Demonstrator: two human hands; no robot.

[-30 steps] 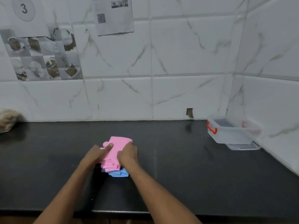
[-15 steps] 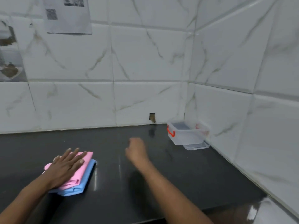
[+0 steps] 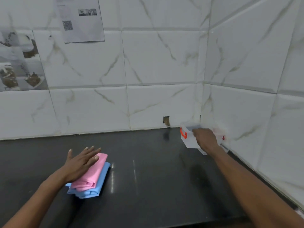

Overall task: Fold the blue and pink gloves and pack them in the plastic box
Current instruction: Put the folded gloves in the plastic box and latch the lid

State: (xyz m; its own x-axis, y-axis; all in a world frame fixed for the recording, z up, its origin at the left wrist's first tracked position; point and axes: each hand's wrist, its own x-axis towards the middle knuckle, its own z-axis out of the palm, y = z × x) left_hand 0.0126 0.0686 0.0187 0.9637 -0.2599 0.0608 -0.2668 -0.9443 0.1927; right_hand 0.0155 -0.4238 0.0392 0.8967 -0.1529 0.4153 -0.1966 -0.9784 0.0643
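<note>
A folded pink glove [image 3: 94,171] lies on top of a folded blue glove [image 3: 92,190] on the black counter, left of centre. My left hand [image 3: 80,163] rests flat on the pink glove, fingers spread. The clear plastic box [image 3: 189,139] with an orange handle sits in the far right corner by the wall. My right hand [image 3: 205,139] is on the box's near rim, fingers curled over it; the box looks blurred and tipped off its lid [image 3: 203,152], which lies under it.
The black counter [image 3: 148,178] ends at tiled walls behind and on the right. A printed sheet [image 3: 80,18] hangs on the back wall. A small hole [image 3: 166,120] shows in the tile near the corner.
My right hand left the gloves, reached right across the counter and took hold of the plastic box. My left hand went flat on the pink glove. The view swung right.
</note>
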